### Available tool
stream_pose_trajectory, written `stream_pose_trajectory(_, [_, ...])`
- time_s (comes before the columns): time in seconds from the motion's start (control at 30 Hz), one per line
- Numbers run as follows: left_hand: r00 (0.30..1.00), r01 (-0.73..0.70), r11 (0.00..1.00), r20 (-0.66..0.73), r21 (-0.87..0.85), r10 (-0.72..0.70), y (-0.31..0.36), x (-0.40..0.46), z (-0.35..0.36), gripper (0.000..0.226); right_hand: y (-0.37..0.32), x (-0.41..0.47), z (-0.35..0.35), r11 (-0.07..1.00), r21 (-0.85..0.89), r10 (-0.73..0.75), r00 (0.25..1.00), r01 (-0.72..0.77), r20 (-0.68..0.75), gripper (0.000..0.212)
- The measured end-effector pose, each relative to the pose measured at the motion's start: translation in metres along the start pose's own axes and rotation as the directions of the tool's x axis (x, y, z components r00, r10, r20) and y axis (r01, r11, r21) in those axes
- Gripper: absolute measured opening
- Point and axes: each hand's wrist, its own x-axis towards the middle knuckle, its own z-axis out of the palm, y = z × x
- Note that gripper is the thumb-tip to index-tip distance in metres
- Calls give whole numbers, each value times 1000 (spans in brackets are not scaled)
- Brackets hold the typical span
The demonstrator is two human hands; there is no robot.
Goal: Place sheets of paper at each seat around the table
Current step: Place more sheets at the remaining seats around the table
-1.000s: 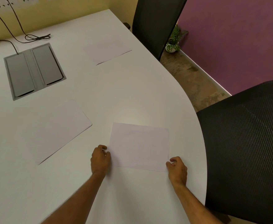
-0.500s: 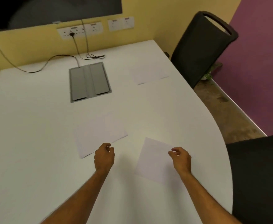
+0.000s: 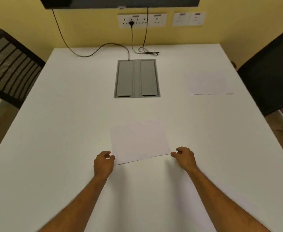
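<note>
Both hands have swung over from the sheet by the right-side chair, so now they sit at the two near corners of the stack of paper [image 3: 140, 142] in the middle of the white counter [image 3: 57, 131]. It looks like more than one sheet, since a second edge peeks out along the top, and the pile lies flat, turned a bit off square. Left hand [image 3: 104, 163] is at the near-left corner with its fingers [image 3: 110, 158] curled in and touching the paper's edge; can't honestly tell if they're pinching it or just resting there. Right hand [image 3: 185, 158] is at the near-right corner, fingers loosely curled, tips right at the corner, and I can't tell about the grip there either.

Further out, a single sheet [image 3: 210, 84] lies flat by the right edge, in front of a black chair [image 3: 271, 77]. A grey cable box [image 3: 137, 78] with two closed flaps is set into the counter beyond the stack. Another black mesh chair [image 3: 8, 67] stands at the left side with no paper in front of it. Cables [image 3: 94, 52] trail across the far end up to the wall sockets [image 3: 141, 20] on the yellow wall.
</note>
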Motion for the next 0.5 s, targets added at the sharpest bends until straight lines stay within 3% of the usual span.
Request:
stream_pose_trajectory(0.1, [998, 57, 998, 20, -13, -56, -6, 19, 13, 42, -3, 20, 23, 998, -55, -31, 999, 31, -5, 38])
stream_pose_trajectory(0.27, [990, 143, 989, -4, -44, -144, -6, 32, 33, 51, -3, 31, 53, 987, -159, -50, 994, 34, -99, 49])
stream_pose_trajectory(0.4, [984, 170, 980, -40, -104, -175, -1, 37, 39, 47, -3, 32, 63, 979, -196, -84, 983, 51, -164, 42])
stream_pose_trajectory(0.5, [984, 155, 980, -69, -125, -164, 3, 37, 38, 38, -3, 34, 63, 991, -125, -71, 977, 46, -201, 30])
